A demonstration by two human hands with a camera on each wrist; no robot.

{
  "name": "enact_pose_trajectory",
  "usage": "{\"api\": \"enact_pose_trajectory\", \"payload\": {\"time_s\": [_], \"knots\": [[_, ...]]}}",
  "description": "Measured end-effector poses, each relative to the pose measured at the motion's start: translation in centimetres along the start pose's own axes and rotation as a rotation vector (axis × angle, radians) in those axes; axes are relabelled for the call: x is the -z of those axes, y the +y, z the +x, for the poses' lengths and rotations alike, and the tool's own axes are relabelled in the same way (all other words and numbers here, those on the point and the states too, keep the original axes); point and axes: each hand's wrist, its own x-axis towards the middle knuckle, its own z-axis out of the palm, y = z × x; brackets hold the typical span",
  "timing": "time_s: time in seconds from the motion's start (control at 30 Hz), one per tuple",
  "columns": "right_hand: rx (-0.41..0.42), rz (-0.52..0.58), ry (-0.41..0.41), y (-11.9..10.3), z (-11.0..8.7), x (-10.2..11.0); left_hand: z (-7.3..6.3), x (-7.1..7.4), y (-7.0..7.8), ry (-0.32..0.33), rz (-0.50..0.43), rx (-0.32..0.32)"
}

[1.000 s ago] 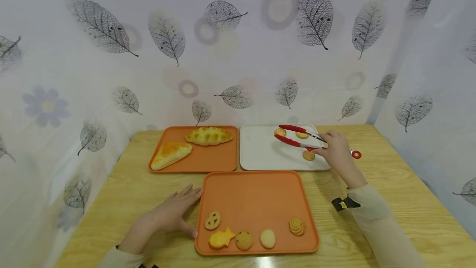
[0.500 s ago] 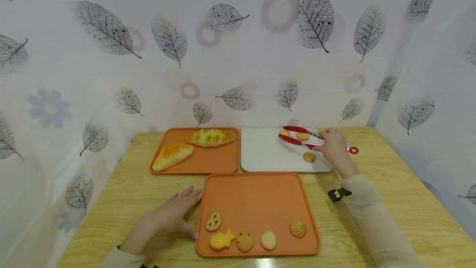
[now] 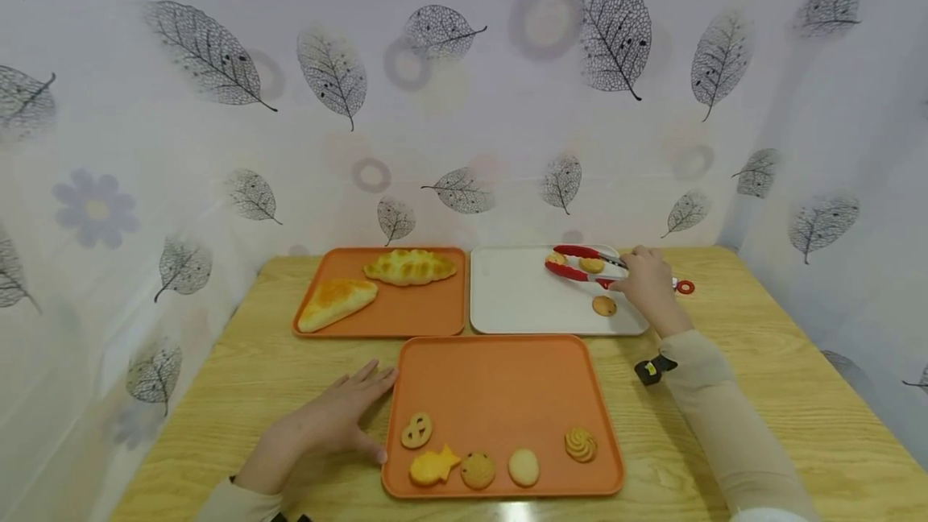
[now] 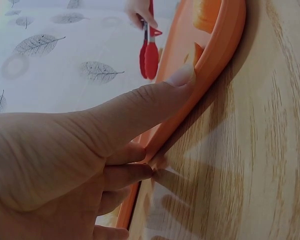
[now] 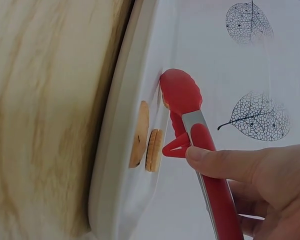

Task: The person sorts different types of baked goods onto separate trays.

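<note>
My right hand grips red-and-steel tongs, thumb on one arm, over the right part of the white tray. In the head view a small golden cookie shows between the red tong heads; in the right wrist view the near head mostly hides it. A round sandwich cookie and a dark-specked cookie lie close by on that tray. My left hand spreads its fingers beside the front orange tray, thumb and fingertips at its left rim.
Along the front tray's near side lie a pretzel cookie, a fish-shaped piece, a speckled cookie, a pale oval cookie and a swirl cookie. Behind, another orange tray bears a triangular bread and a braided loaf.
The tong heads and the cookie between them have shifted slightly right. The right wrist and the tongs' ring end have moved a little left and farther back. My left hand stays put.
</note>
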Motion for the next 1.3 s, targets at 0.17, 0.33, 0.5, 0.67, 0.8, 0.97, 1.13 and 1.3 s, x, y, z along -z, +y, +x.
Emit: {"api": "enact_pose_trajectory", "payload": {"time_s": [0.17,0.33,0.5,0.67,0.8,0.97,1.13,1.3], "knots": [[-0.011,-0.018,-0.024,-0.2,0.2,0.0,0.0,0.1,0.1,-0.003,-0.004,0.001],[-0.001,-0.008,-0.002,-0.1,-0.2,0.1,-0.1,0.3,0.1,-0.004,0.009,-0.006],[0.009,0.065,0.010,0.3,-1.3,0.7,0.0,0.4,0.2,-0.009,0.005,0.002],[0.055,0.139,0.014,0.4,-3.2,1.9,-0.1,0.6,0.3,-0.012,0.006,-0.008],[0.105,0.169,0.024,0.6,-4.8,2.7,-0.3,0.6,0.3,-0.013,0.007,-0.008],[0.182,0.177,0.038,1.1,-6.4,3.5,-0.3,0.6,0.3,-0.013,0.007,-0.011],[0.209,0.197,0.020,1.2,-8.1,4.4,-0.3,0.6,0.3,-0.012,0.011,-0.011],[0.267,0.205,0.026,1.4,-9.7,5.4,-0.3,0.7,0.2,-0.008,0.016,-0.014]]}}
